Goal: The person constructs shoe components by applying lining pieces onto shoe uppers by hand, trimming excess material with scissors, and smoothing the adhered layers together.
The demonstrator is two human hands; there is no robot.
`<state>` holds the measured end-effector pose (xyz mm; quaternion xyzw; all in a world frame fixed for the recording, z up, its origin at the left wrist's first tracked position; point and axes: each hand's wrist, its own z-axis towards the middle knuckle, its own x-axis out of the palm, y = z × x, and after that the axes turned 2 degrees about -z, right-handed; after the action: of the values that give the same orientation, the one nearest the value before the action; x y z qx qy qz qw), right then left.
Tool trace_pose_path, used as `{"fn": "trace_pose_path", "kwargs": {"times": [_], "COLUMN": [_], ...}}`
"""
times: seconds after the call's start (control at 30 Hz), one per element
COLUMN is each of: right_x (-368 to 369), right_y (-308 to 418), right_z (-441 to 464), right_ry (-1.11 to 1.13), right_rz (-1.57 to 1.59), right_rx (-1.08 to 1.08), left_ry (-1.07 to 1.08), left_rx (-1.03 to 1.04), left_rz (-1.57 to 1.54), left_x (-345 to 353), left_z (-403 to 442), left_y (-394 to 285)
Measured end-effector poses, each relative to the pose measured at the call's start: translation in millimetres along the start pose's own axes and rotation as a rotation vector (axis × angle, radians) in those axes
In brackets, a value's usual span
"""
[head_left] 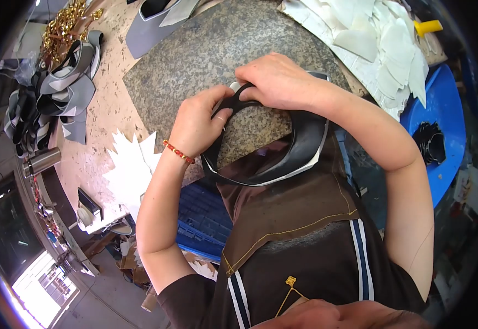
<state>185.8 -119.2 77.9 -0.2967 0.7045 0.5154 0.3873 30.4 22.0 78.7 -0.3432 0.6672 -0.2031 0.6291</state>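
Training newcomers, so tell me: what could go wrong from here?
The left hand and right hand grip the black loop at its far side, so it might slip. Its near side shows against the apron, so leaning in might crease it. The left forearm might brush the white pieces beside it.

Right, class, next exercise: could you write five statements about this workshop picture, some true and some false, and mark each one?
1. The left hand and right hand both hold the black loop. True.
2. The beaded bracelet is on the right arm. False: the beaded bracelet is on the left arm.
3. A gold-coloured heap lies near the picture's upper left. True.
4. The apron is white all over. False: the apron is brown with yellow stitching.
5. White pieces lie near the picture's upper right. True.
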Motion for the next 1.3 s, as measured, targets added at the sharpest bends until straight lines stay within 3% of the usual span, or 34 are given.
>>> {"fn": "trace_pose_path", "kwargs": {"times": [0.1,0.23,0.33,0.43,0.57,0.6,0.7,0.9,1.0,1.1,1.2,1.3], "right_x": [-11,-4,8,15,14,9,13,4,1,-1,14,2], "right_y": [-7,-21,-4,28,9,6,-3,8,14,20,15,0], "right_z": [0,-9,-23,-55,-39,-34,-19,-6,0,5,5,-4], "right_ry": [0.022,-0.168,-0.442,-0.438,-0.391,-0.216,-0.204,-0.045,0.002,-0.028,-0.176,-0.26], "right_rz": [0.121,0.12,-0.148,-0.289,-0.077,0.006,0.102,-0.046,-0.149,-0.276,-0.339,-0.339], "right_rx": [-0.061,-0.192,-0.45,-0.67,-0.341,-0.206,-0.143,-0.04,-0.034,-0.066,-0.101,-0.074], "left_ry": [-0.006,0.027,0.034,0.085,0.031,0.004,-0.028,0.021,0.093,-0.151,-0.092,0.05], "left_rx": [0.058,0.04,-0.031,-0.085,-0.038,-0.019,0.005,-0.09,-0.263,0.045,0.395,0.255], "left_rz": [0.027,0.09,0.205,0.293,0.26,0.141,-0.123,0.024,0.172,0.354,0.564,0.607], "left_x": [1,-1,2,5,7,7,7,1,-5,1,9,7], "left_z": [-3,-6,-9,-11,-11,-10,-12,-9,-3,-9,-11,-15], "left_y": [3,-3,-15,-25,-15,-7,5,-5,-16,-8,-16,-30]}}
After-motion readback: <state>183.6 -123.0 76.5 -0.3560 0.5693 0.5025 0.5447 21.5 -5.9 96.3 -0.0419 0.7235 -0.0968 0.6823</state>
